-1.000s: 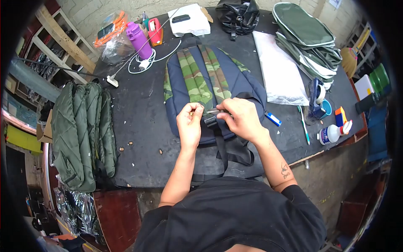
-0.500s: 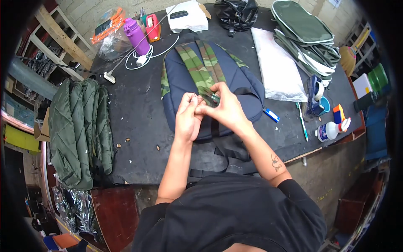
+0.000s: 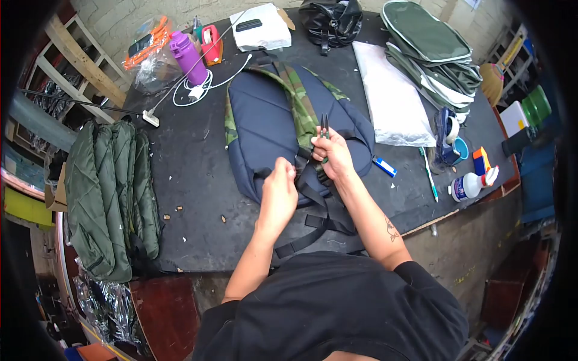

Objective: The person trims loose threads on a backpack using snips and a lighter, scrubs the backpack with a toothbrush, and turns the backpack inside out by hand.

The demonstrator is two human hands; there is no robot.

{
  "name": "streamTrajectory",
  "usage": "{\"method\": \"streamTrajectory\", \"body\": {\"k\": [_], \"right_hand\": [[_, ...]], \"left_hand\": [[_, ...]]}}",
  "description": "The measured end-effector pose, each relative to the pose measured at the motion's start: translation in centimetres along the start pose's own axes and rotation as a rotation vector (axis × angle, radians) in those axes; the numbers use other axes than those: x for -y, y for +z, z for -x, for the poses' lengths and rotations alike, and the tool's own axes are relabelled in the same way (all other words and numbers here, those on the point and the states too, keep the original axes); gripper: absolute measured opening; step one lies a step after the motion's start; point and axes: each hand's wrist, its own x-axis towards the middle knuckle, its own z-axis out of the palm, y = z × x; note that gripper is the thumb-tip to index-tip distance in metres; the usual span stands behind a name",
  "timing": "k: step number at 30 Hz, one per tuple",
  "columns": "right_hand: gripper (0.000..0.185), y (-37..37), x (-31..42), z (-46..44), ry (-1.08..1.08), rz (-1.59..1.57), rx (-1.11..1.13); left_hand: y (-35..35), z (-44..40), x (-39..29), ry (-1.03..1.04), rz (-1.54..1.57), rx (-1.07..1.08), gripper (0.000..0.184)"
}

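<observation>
A navy backpack [image 3: 259, 120] with camouflage shoulder straps [image 3: 301, 102] lies on the dark table [image 3: 198, 144]. My right hand [image 3: 332, 155] is closed around small dark snips [image 3: 324, 125], whose two pointed tips stick up past my fingers. It also rests against the camouflage strap's lower end. Over the backpack's lower part, my left hand [image 3: 280, 186] is closed, its fingers curled; what it grips, if anything, is hidden. Black webbing [image 3: 328, 210] hangs below and between my hands, down to the table's near edge.
Olive quilted pieces [image 3: 108, 192] lie at left. A purple bottle [image 3: 188, 59], coiled white cable and red tape dispenser [image 3: 211, 45] stand at the back. At right are a white plastic packet [image 3: 394, 96], stacked green panels [image 3: 427, 33], a blue lighter [image 3: 384, 166], toothbrush [image 3: 429, 174] and spray bottle [image 3: 468, 186].
My hands have moved apart, my left down and my right to the right. The snips now point upward, and the camouflage straps have been drawn together toward the right.
</observation>
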Motion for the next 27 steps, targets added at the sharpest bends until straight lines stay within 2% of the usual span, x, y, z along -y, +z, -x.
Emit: {"method": "streamTrajectory", "body": {"k": [3,8,10,12,15,16,19,20,23,26,27], "right_hand": [[0.020,0.6,-0.3,0.6,0.013,-0.045,0.031],[0.019,2.6,1.3,1.7,-0.070,0.212,0.033],[0.017,3.7,1.6,2.3,-0.121,0.381,-0.028],[0.017,3.7,1.6,2.5,-0.144,0.375,-0.060],[0.017,3.5,1.6,2.6,-0.194,0.370,-0.113],[0.018,3.1,1.4,2.7,-0.134,0.294,-0.098],[0.018,2.1,0.8,2.5,-0.014,0.140,-0.062],[0.018,1.8,0.8,2.4,-0.009,0.124,-0.021],[0.018,1.4,0.9,2.5,0.002,0.091,0.062],[0.021,2.1,1.8,3.1,-0.194,0.495,-0.040],[0.021,2.3,2.3,3.6,-0.196,0.496,-0.042]], "left_hand": [[-0.2,-1.3,0.2,0.093,0.306,-0.349,0.005],[0.1,-3.6,0.2,0.267,0.353,-0.330,0.005],[0.6,-3.2,-0.8,0.341,0.294,-0.339,0.005],[1.2,-2.8,-1.2,0.375,0.265,-0.336,0.006],[1.8,-2.5,-1.5,0.565,-0.108,-0.431,0.007],[1.8,-2.6,-1.5,0.565,-0.106,-0.432,0.007],[2.1,-3.4,-1.1,0.327,0.266,-0.367,0.005],[2.1,-3.6,-0.9,0.326,0.266,-0.367,0.005],[2.2,-4.2,-0.5,-0.049,0.572,-0.178,0.010],[2.8,-4.2,-0.2,-0.047,0.562,-0.159,0.013],[3.1,-4.2,-0.2,-0.045,0.559,-0.149,0.015]]}}
